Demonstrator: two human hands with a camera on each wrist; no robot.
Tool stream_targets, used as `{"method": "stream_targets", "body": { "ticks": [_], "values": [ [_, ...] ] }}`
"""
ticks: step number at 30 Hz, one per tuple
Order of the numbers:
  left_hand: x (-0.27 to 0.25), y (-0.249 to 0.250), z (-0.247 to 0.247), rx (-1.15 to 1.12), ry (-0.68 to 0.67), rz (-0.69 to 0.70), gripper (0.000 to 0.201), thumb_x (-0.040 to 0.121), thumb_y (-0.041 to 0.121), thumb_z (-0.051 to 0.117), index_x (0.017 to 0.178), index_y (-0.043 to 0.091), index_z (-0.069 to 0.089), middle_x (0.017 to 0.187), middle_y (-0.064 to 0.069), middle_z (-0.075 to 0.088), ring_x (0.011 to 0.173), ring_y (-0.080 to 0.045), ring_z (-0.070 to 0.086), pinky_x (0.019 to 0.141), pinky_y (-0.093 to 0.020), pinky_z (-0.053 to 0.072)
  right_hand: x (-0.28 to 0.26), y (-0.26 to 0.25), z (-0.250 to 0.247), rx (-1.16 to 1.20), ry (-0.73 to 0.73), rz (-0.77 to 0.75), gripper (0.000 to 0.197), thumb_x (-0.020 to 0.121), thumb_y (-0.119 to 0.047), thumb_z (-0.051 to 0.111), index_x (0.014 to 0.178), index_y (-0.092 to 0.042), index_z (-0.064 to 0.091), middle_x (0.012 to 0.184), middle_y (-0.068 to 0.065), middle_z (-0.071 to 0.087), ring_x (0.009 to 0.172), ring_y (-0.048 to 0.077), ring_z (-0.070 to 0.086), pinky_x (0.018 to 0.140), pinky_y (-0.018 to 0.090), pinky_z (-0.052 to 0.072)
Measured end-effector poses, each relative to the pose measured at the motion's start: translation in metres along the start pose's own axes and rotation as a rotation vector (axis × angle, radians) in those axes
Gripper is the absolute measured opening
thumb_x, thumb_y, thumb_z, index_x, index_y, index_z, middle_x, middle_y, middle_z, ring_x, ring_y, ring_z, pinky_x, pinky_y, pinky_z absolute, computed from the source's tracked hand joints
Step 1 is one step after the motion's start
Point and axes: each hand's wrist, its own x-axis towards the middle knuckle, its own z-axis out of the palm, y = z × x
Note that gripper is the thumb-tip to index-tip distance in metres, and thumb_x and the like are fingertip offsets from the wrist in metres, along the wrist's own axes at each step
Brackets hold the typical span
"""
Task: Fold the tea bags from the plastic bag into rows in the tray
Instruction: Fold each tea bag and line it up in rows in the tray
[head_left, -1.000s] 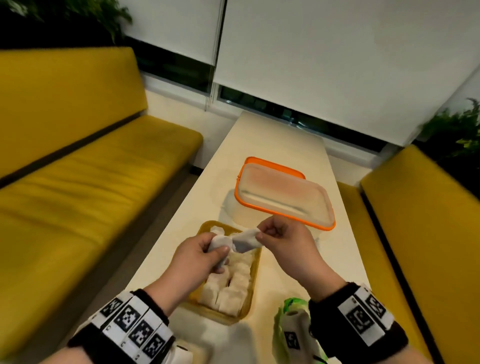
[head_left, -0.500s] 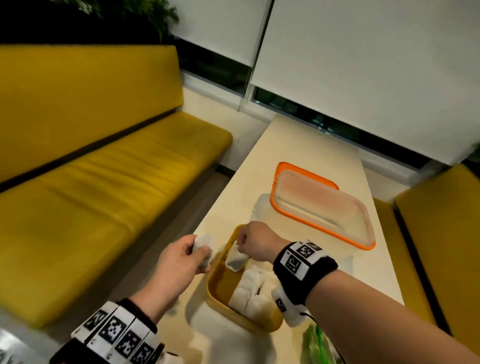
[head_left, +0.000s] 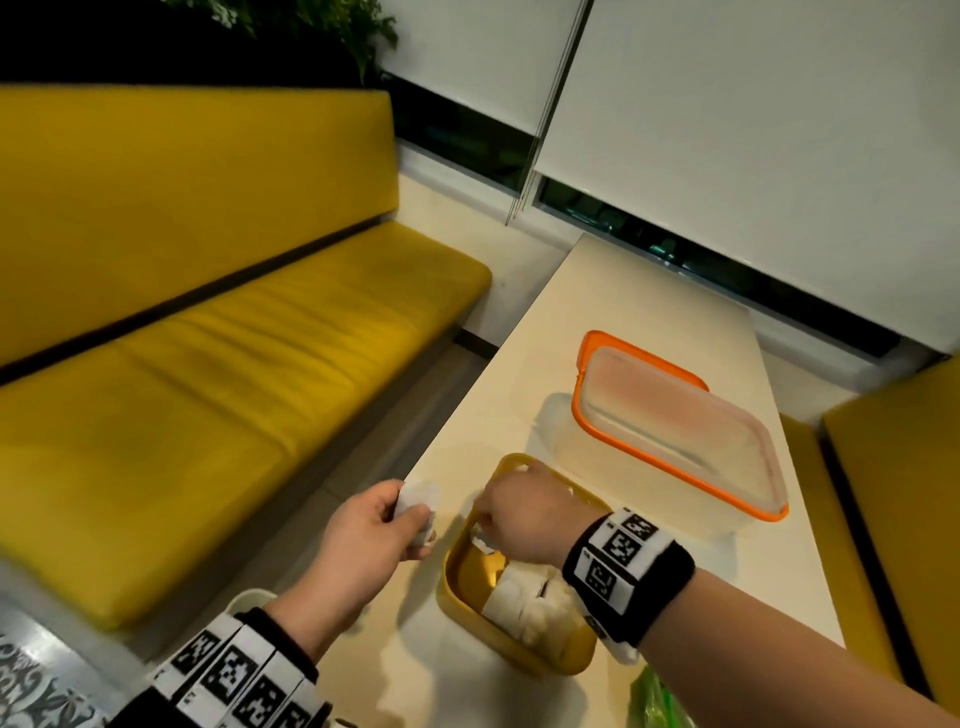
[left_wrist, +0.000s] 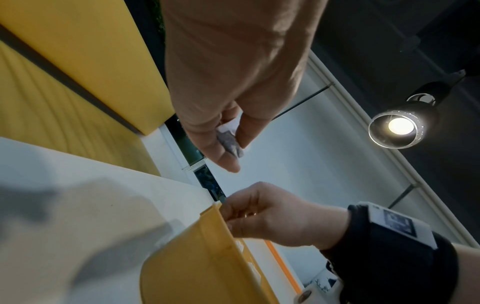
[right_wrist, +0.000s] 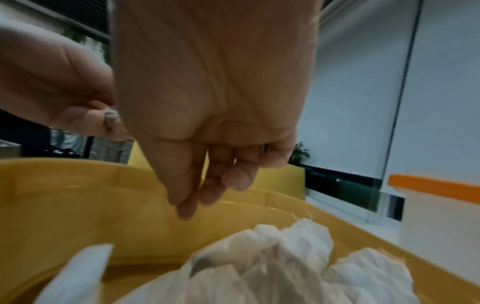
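The yellow tray (head_left: 453, 582) lies near the table's left edge, with folded white tea bags (head_left: 530, 603) packed in its near half. My right hand (head_left: 485, 519) hovers over the tray's far left corner. Its fingers (right_wrist: 185, 207) hang loosely curled with nothing between them. One tea bag (right_wrist: 78, 273) stands just below it in the tray. To the left of the tray, my left hand (head_left: 415, 519) pinches another white tea bag (left_wrist: 230, 139) between thumb and fingers. The green plastic bag (head_left: 654, 701) shows at the bottom edge.
A clear container with an orange-rimmed lid (head_left: 675, 431) sits just behind the tray. The table (head_left: 597, 322) is narrow, and its left edge runs close to my left hand. Yellow benches (head_left: 234, 389) flank it on both sides.
The hands, joined on tea bags above the tray a second ago, have parted. The left moved left off the tray with one. The right lowered into the far corner and let its bag go.
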Motion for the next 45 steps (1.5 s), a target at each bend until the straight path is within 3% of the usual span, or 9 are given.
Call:
{"method": "stream_targets", "body": {
  "ticks": [5,13,17,21,24,28,32,37,45],
  "values": [
    [-0.005,-0.004,0.009,0.101,-0.261,0.006,0.012,0.089,0.007,0.058,0.082,0.005,0.066,0.070,-0.008,0.062,0.063,-0.018,0.061,0.069,-0.038,0.058,-0.002,-0.007,0.014,-0.108,-0.261,0.012,0.016,0.090,-0.017,0.044,0.091,-0.019,0.060,0.084,0.002,0.053,0.087,0.027,0.042,0.094,0.047,0.033],
    [-0.006,-0.006,0.012,0.392,-0.349,0.028,0.019,0.089,0.017,0.057,0.071,0.022,0.061,0.073,-0.003,0.061,0.065,-0.019,0.066,0.066,-0.030,0.060,0.000,0.001,0.013,-0.101,-0.284,0.149,0.017,0.092,-0.023,0.046,0.099,-0.022,0.061,0.111,0.007,0.060,0.113,0.031,0.046,0.107,0.050,0.023],
    [-0.007,-0.001,0.014,0.388,-0.352,0.023,0.013,0.089,0.016,0.056,0.079,0.018,0.063,0.078,-0.005,0.062,0.067,-0.020,0.067,0.069,-0.032,0.060,-0.003,0.007,0.002,-0.046,-0.258,0.138,0.023,0.092,-0.018,0.045,0.107,-0.020,0.062,0.109,0.003,0.060,0.105,0.026,0.049,0.100,0.047,0.025],
    [-0.002,0.003,0.018,0.419,-0.304,0.057,0.008,0.088,0.022,0.059,0.085,0.017,0.065,0.084,-0.006,0.068,0.078,-0.022,0.069,0.076,-0.041,0.058,-0.016,0.015,-0.026,0.583,0.010,0.238,0.030,0.088,-0.010,0.045,0.106,-0.018,0.068,0.108,0.001,0.064,0.099,0.019,0.054,0.087,0.031,0.040],
    [0.005,0.009,0.025,0.435,-0.232,0.088,0.013,0.086,0.021,0.061,0.074,0.016,0.061,0.075,-0.007,0.069,0.075,-0.023,0.068,0.074,-0.044,0.056,-0.035,0.017,-0.042,1.052,0.132,0.140,0.020,0.088,-0.018,0.058,0.103,-0.017,0.071,0.099,-0.001,0.067,0.090,0.011,0.058,0.082,0.022,0.046],
    [0.008,0.020,0.039,0.314,-0.199,0.081,0.005,0.087,0.011,0.061,0.084,0.006,0.061,0.080,-0.010,0.068,0.070,-0.021,0.070,0.069,-0.035,0.060,-0.037,0.008,-0.037,0.791,0.178,0.084,0.011,0.083,-0.018,0.066,0.093,-0.015,0.070,0.083,0.001,0.065,0.078,0.015,0.057,0.064,0.020,0.043],
    [0.012,0.014,0.040,0.359,-0.135,0.128,0.016,0.081,0.020,0.068,0.096,0.025,0.062,0.094,0.009,0.066,0.072,-0.015,0.069,0.074,-0.039,0.058,-0.024,0.020,-0.029,0.674,0.272,0.179,0.012,0.085,-0.012,0.059,0.091,-0.014,0.070,0.081,-0.001,0.060,0.076,0.015,0.052,0.056,0.018,0.036],
    [0.009,0.009,0.032,0.397,-0.091,0.148,0.016,0.085,0.027,0.066,0.099,0.033,0.060,0.097,0.017,0.060,0.077,-0.003,0.065,0.072,-0.024,0.058,0.005,0.029,-0.002,0.589,0.123,0.267,0.009,0.086,-0.017,0.061,0.093,-0.018,0.067,0.086,-0.001,0.060,0.081,0.018,0.055,0.053,0.019,0.033],
    [0.002,0.002,0.028,0.436,-0.098,0.168,0.008,0.085,0.026,0.066,0.092,0.030,0.066,0.092,0.013,0.065,0.078,-0.004,0.065,0.075,-0.025,0.057,0.019,0.033,0.017,0.445,0.007,0.316,0.022,0.090,-0.007,0.055,0.111,-0.012,0.062,0.112,0.007,0.062,0.095,0.022,0.058,0.073,0.025,0.040]
  ]
}}
